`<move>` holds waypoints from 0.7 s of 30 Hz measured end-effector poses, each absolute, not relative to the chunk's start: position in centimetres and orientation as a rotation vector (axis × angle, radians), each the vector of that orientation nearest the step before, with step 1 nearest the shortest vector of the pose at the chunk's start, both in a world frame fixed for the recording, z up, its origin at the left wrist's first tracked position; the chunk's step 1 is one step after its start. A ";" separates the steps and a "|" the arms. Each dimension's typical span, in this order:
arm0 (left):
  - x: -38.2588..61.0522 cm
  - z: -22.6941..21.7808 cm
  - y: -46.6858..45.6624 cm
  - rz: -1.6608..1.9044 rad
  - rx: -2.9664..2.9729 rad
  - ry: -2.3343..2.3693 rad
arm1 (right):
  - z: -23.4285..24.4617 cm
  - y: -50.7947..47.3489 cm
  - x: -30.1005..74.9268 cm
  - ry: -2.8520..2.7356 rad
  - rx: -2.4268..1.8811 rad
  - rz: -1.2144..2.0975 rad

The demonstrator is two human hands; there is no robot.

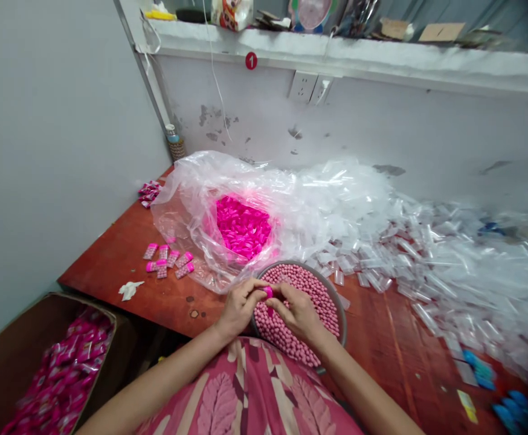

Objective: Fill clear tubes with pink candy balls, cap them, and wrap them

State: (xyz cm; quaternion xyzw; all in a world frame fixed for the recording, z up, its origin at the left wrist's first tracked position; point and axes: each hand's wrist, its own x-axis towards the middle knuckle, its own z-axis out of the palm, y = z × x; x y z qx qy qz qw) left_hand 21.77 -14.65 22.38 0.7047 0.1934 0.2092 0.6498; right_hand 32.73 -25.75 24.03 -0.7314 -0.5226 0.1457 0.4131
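The head camera is giving me two bare hands meeting at the front of the work: the left hand (pixel 241 305) is pinching a small pink piece (pixel 268 292) between thumb and fingers, and the right hand (pixel 300 311) is closing its thumb and forefinger on it from the other side. The fingers are hiding most of that piece, so I am making out only a bright, glossy magenta top, and I cannot tell what is sitting beneath it. It is hovering over a round grey bowl (pixel 343 305) full of dull pink beads (pixel 312 289), whose near edge is disappearing behind the wrists and the leaf-patterned clothing (pixel 246 393). Just beyond, a clear plastic bag (pixel 182 175) is lying open around a heap of magenta pieces (pixel 242 226), its folds blurring into piled clear containers (pixel 427 248) on the right, where I am losing single outlines. Left of the bowl, several pink-capped containers (pixel 172 260) are lying on the red-brown table (pixel 119 244), near a crumpled white scrap (pixel 130 290). At lower left, a box (pixel 116 335) holding shiny pink packs (pixel 64 368) is running out of frame. On the shelf edge (pixel 214 42), a red disc (pixel 251 60) is showing a white "1"; a colourful packet (pixel 231 13) above is being cut off, its print unreadable to me.
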 end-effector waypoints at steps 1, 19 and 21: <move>21.9 22.1 -14.6 0.465 1.477 0.459 | 24.1 -25.5 32.9 -1.298 -1.819 0.374; 21.0 19.5 -14.4 0.448 1.329 0.517 | 22.3 -25.3 31.9 -0.238 -1.166 1.137; 20.4 19.7 -14.3 0.414 1.432 0.512 | 22.5 -25.0 31.0 -0.169 -1.122 1.222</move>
